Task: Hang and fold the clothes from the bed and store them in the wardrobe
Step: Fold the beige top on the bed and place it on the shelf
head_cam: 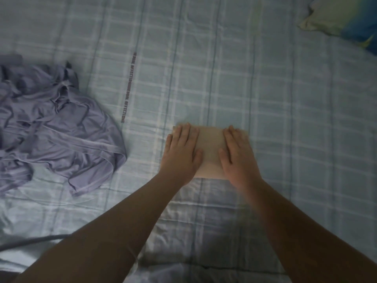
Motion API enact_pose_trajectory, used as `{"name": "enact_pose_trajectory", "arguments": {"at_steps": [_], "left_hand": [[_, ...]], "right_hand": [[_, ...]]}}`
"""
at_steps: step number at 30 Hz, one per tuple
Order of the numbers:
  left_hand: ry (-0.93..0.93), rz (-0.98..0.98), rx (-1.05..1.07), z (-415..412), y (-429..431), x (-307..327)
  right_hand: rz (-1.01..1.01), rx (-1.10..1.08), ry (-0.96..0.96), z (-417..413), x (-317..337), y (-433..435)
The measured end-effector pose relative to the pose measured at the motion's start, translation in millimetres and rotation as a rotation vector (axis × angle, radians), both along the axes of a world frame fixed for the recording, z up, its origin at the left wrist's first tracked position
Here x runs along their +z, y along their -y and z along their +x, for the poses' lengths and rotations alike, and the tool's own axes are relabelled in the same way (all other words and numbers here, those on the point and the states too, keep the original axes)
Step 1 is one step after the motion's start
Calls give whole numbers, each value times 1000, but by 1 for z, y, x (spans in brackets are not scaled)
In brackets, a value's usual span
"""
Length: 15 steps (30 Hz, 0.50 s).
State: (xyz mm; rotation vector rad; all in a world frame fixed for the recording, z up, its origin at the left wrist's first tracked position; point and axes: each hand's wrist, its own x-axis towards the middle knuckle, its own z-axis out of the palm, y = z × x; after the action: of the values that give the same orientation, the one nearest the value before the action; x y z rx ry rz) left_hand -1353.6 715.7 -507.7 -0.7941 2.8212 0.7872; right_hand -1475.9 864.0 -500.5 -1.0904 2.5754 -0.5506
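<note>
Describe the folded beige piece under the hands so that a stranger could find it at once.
Start from the pale blue checked bed sheet that fills the view. Near its middle, the left hand and the right hand press flat on a small folded beige cloth. It is neat, rectangular and tan, unlike the crumpled purple garment to its left.

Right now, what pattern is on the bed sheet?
Pale blue plaid on the bed sheet, head view.

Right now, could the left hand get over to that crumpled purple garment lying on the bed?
Probably yes. The left hand lies flat on the small folded beige cloth, gripping nothing, and only bare checked blue bedsheet separates it from the crumpled purple garment to its left.
</note>
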Motion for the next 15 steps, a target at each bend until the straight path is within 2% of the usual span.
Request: {"name": "enact_pose_trajectory", "arguments": {"at_steps": [3,4,6,8,9,11,15], "left_hand": [[-156,81,427,6,3,18],[-139,122,597,8,5,23],[29,294,830,8,8,28],[194,396,880,3,7,29],[216,392,860,1,4,28],[198,381,836,-4,-2,24],[189,429,913,-13,-3,15]], "right_hand": [[-260,-305,-21,4,12,-12],[-273,-405,-37,5,14,-15],[-181,-587,58,9,16,-18],[-41,-695,194,9,13,-18],[20,-713,235,10,12,-17],[99,-711,252,9,9,-15],[115,-744,329,-2,4,-11]]}}
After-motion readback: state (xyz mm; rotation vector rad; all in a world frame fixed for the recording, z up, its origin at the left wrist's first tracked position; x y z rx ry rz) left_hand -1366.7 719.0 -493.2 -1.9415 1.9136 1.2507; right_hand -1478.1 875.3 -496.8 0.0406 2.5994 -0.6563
